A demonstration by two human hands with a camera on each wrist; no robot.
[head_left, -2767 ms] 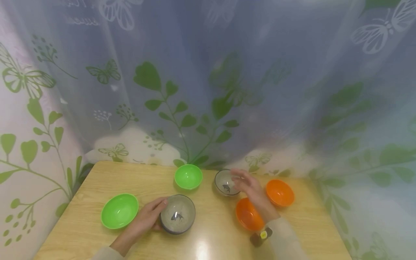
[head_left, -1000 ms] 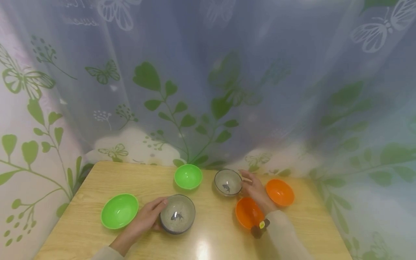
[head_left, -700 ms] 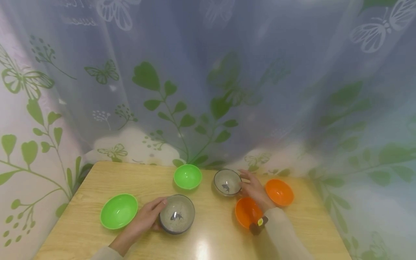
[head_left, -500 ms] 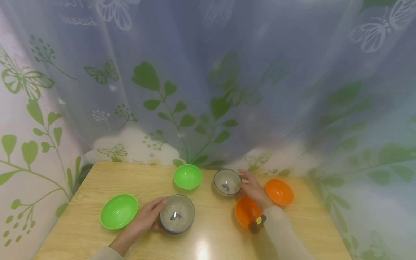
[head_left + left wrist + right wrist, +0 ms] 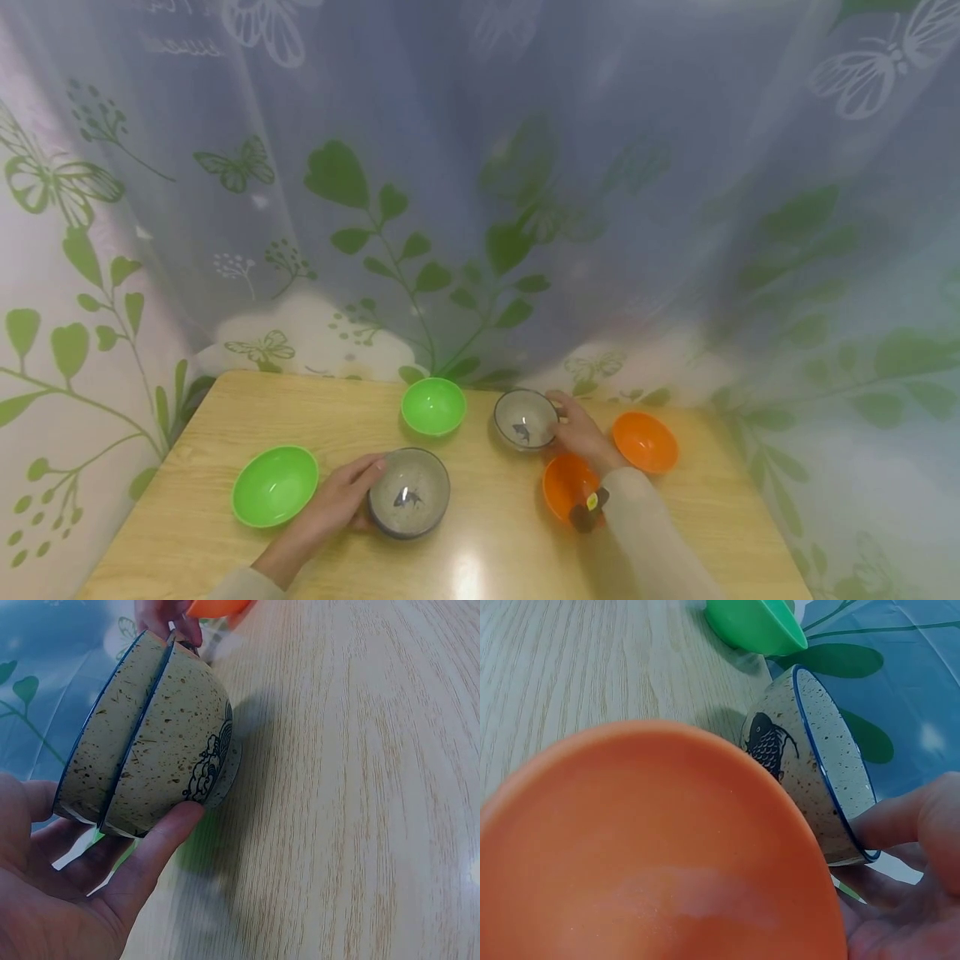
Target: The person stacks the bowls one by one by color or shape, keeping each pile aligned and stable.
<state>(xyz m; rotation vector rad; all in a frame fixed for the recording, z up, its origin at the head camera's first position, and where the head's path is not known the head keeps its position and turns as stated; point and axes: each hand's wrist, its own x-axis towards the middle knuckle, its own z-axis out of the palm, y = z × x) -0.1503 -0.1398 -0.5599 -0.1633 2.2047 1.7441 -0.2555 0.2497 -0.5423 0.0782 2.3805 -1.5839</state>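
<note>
Two nested bowls (image 5: 409, 493): near, just left of the middle of the table (image 5: 525, 554), one grey bowl set inside another; if the inner one sits loose, a tilt could make it slide or chip.
Left hand (image 5: 341, 498): narrow, thumb and fingers holding the nested bowls by their left side; a one-sided grip like this could let them tip to the right.
Left green bowl (image 5: 276, 487): near left, just beside that hand; a careless elbow or wrist could shove it.
Near orange bowl (image 5: 562, 492): right, under the right sleeve (image 5: 652, 525); a low forearm could knock it.
Right hand (image 5: 585, 435): narrow, pinching the right rim of the far grey bowl (image 5: 525, 419); smooth glaze might slip from so small a hold. Whether that bowl is lifted, I cannot tell.
Far orange bowl (image 5: 645, 442): far right, close to the wrist, so a swing right could bump it.
Far green bowl (image 5: 433, 407): far, left of the far grey bowl; a drift left could clink them.
Dark tag (image 5: 583, 518): at the right cuff, yellow patch, no readable letters.
Fish print (image 5: 407, 499): decoration inside the nested bowls, no brand seen.
Curtain script (image 5: 183, 47): far left, pale, blurred, unreadable.
</note>
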